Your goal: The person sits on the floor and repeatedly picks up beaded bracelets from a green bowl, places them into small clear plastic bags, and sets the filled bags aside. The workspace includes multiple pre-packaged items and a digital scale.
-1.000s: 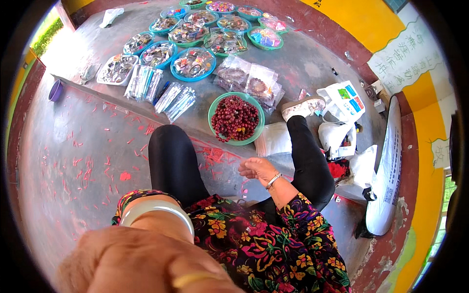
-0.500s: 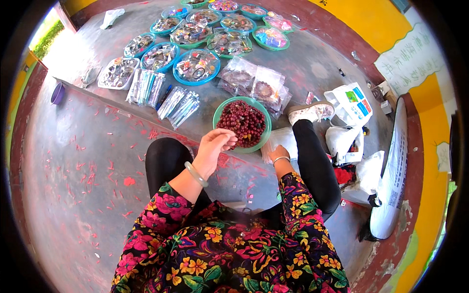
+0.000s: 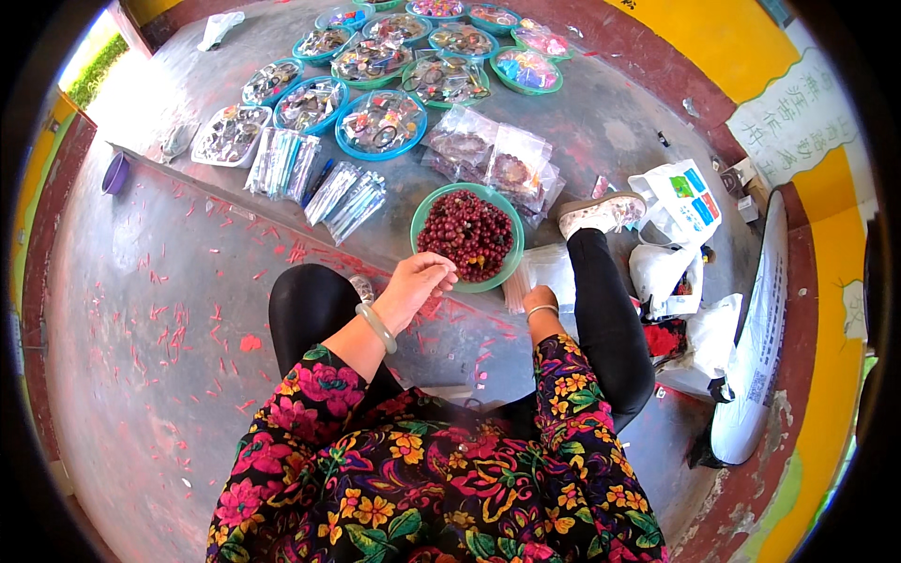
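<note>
Seated on grey ground, knees bent. Left hand [image 3: 413, 283] raised over the lap, wrist bent, fingertips pinched together just beside the rim of the green bowl [image 3: 511, 246] of dark red beads [image 3: 466, 233]; anything between them too small to tell. Right hand [image 3: 541, 300] lowered beside the right knee, mostly hidden, grip unclear.

L hand [image 3: 418, 281] pulled back from green bowl [image 3: 511, 246] rim, fingers pinched; R hand [image 3: 540, 302] lower.
</note>
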`<state>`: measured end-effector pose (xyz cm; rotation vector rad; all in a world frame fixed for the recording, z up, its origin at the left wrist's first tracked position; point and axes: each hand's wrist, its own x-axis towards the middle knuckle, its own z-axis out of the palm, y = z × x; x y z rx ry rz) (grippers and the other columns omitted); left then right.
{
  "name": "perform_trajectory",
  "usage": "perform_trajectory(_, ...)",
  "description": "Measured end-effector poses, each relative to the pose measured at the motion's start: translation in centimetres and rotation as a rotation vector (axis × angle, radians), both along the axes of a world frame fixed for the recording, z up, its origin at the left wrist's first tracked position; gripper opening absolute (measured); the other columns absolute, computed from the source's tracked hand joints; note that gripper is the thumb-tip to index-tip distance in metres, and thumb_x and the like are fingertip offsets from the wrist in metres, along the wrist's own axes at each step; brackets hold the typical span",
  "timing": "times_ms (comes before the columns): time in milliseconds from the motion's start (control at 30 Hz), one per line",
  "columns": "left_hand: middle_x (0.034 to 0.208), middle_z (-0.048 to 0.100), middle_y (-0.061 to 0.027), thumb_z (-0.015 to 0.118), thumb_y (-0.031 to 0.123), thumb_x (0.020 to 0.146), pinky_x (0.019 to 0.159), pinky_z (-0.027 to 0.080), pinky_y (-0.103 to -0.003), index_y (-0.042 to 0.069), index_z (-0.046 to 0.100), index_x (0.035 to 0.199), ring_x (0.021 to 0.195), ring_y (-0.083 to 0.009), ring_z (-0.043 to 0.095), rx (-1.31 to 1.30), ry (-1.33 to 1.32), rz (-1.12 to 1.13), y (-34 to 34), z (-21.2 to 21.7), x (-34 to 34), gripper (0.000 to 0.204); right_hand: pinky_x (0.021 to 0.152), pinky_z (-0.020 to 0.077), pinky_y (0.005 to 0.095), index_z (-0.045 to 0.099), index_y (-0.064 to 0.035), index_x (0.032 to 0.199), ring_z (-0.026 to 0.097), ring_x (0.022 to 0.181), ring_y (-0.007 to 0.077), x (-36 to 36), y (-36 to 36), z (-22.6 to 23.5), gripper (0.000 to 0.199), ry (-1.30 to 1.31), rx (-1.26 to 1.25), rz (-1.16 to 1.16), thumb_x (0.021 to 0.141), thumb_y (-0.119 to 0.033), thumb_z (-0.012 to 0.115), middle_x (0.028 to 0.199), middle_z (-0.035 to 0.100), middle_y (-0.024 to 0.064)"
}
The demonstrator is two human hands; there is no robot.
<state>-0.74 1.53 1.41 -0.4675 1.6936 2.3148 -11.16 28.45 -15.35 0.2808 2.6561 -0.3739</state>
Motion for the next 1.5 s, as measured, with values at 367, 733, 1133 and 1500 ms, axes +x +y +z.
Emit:
perform_trajectory(367, 0.083, 0.06, -0.004, 0.048, 0.012, 0.088, 0.062, 0.043, -0.021, 0.003, 0.059, 0.092, 0.072, -0.0093, 0.055, -0.071, -0.017, -0.037, -0.4, -1.3, 0.3, 0.015, 0.075, 0.0492, 0.0396, 0.067, -0.0056, 0.087, 0.061, 0.087, 0.0329, -1.0, 0.4, 1.8, 0.023, 0.142, 0.084, -0.055, 0.075, -0.018, 0.052, 0.092, 0.063, 0.0187)
perform_trajectory(733, 0.085, 0.06, -0.0049, 0.05, 0.014, 0.087, 0.063, 0.046, -0.023, 0.0, 0.057, 0.095, 0.07, -0.0099, 0.055, -0.071, 0.063, -0.061, 0.3, -1.4, 0.7, 0.017, 0.046, 0.0407, 0.0207, 0.064, -0.0025, 0.079, 0.054, 0.055, 0.0074, 2.7, -5.2, 10.8, 0.012, 0.146, -1.093, -0.278, 0.078, -0.014, 0.059, 0.065, 0.061, 0.0005)
perform_trajectory(1133, 0.081, 0.056, -0.0032, 0.053, 0.012, 0.087, 0.059, 0.048, -0.024, 0.003, 0.052, 0.095, 0.071, -0.009, 0.055, -0.164, 0.043, -0.095, 1.7, -1.8, 1.3, 0.012, 0.05, 0.0438, 0.0207, 0.062, -0.0009, 0.082, 0.055, 0.058, 0.0066, 9.1, -9.5, 13.7, 0.012, 0.063, -1.18, -0.012, 0.081, -0.009, 0.054, 0.069, 0.061, 0.0008)
perform_trajectory(1500, 0.078, 0.056, -0.0023, 0.057, 0.014, 0.084, 0.054, 0.047, -0.022, 0.003, 0.053, 0.092, 0.064, -0.0092, 0.055, -0.105, -0.029, -0.104, 1.9, -1.7, 1.6, 0.013, 0.053, 0.0439, 0.0254, 0.06, -0.0014, 0.083, 0.053, 0.057, 0.0082, 9.2, -9.4, 13.1, 0.012, 0.186, -1.04, 0.209, 0.08, -0.012, 0.055, 0.065, 0.059, 0.0021)
